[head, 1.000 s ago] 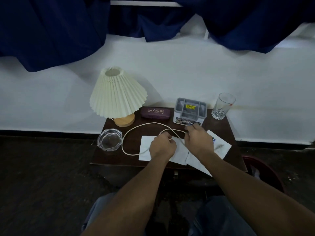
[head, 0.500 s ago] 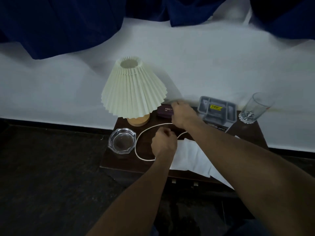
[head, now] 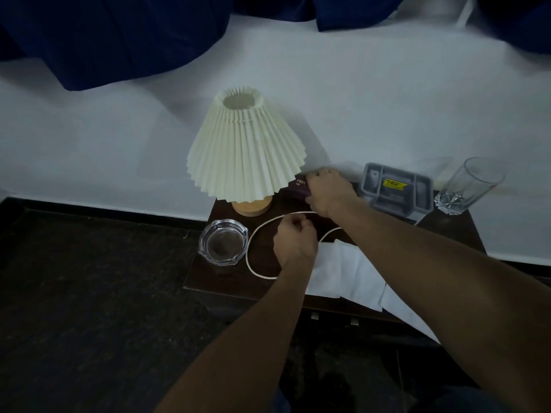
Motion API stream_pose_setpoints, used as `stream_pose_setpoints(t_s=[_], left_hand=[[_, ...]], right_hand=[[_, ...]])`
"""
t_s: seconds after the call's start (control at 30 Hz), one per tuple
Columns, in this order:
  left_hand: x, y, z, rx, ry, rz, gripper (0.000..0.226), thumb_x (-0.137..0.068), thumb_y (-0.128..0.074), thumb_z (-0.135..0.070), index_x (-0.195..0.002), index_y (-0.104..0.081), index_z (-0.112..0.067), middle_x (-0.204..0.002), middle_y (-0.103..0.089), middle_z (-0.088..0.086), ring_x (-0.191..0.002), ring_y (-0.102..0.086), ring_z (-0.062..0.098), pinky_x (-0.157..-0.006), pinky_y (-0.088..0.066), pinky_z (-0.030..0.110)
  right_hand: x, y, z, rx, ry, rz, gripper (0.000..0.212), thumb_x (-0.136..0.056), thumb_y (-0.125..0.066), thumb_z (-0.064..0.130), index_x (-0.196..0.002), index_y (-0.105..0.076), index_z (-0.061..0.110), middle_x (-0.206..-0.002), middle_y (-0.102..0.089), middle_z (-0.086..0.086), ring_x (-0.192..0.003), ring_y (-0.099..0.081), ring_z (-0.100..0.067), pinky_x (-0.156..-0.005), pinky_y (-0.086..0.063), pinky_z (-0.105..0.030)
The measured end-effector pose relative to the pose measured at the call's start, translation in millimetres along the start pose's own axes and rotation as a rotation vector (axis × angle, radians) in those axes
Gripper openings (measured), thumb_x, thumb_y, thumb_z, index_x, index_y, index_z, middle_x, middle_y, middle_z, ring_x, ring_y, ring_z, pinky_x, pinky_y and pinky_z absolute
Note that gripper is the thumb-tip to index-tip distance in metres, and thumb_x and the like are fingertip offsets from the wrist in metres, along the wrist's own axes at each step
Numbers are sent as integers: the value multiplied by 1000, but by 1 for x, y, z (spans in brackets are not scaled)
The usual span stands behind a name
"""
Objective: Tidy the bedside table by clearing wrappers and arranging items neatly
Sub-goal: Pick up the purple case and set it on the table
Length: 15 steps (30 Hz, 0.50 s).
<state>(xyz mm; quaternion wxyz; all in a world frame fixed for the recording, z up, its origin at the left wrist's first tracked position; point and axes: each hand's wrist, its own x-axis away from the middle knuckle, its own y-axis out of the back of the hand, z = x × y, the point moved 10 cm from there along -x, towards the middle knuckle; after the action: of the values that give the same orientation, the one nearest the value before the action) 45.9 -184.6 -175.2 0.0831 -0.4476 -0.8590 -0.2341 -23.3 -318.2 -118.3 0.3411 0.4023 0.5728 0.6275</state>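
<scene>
On the dark bedside table [head: 205, 281] a white lamp cord [head: 253, 242] loops in front of the pleated cream lamp [head: 244, 150]. My left hand [head: 295, 242] is closed on the cord near the loop's top. Behind it, my right hand [head: 328, 192] wraps around a maroon glasses case [head: 298, 187] at the table's back, beside the lamp base. White paper sheets [head: 343, 269] lie at the table's front, partly under my right forearm.
A glass ashtray [head: 223, 245] sits at the table's left front corner. A grey plastic organizer [head: 396, 192] and an empty drinking glass [head: 465, 186] stand at the back right. A white bed with dark blue bedding [head: 119, 40] lies behind. Dark floor spreads left.
My right hand left the cord near the papers, reached back to the glasses case and closed around it. My left hand kept hold of the cord. The view shifted left and closer.
</scene>
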Motion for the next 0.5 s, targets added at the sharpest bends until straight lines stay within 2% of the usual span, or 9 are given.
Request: stream_pose_setpoints(t_s=[0.1,0.17,0.23,0.33,0.4,0.5], left_hand=[[6,-5,7,173,79,26,19,-89,-49,-37,-102,-62,-31,-94,-71,0,-96,-69,27,-93,-56,47],[15,-13,8,331,157,81,23,-99,-48,-36,-114,-60,-24,-92,-65,-3,-89,-69,22,-83,-60,41],[25,-21,2,464,212,157,24,-105,-45,-35,-122,-54,-20,-97,-60,-4,-86,-67,19,-70,-57,35],[41,-30,-8,574,248,265,32,-108,-39,-38,-128,-51,-16,-108,-63,1,-93,-69,22,-72,-57,36],[52,-34,-11,604,260,317,40,-109,-37,-40,-134,-53,-13,-117,-69,7,-96,-71,23,-71,-58,37],[70,-35,-20,644,252,365,41,-109,-38,-39,-136,-53,-13,-117,-72,13,-92,-73,23,-67,-60,36]], right_hand=[[13,22,1,-26,27,-13,51,-91,-67,40,-133,-55,13,-128,-57,-14,-122,-53,-34,-92,-50,-43],[26,36,1,-43,30,-10,48,-87,-68,44,-124,-60,15,-121,-63,-13,-113,-60,-33,-86,-51,-40],[43,50,-2,-95,34,-22,49,-83,-70,46,-123,-62,18,-117,-68,-10,-108,-63,-32,-85,-53,-38],[75,64,-10,-169,37,-22,56,-82,-73,45,-133,-60,27,-116,-70,-2,-106,-65,-27,-81,-51,-32],[95,67,-20,-192,10,14,50,-82,-74,47,-125,-65,23,-110,-71,-3,-100,-66,-25,-78,-51,-31],[119,65,-35,-296,-23,96,49,-79,-76,52,-117,-70,21,-102,-74,-1,-92,-68,-19,-84,-57,-35]])
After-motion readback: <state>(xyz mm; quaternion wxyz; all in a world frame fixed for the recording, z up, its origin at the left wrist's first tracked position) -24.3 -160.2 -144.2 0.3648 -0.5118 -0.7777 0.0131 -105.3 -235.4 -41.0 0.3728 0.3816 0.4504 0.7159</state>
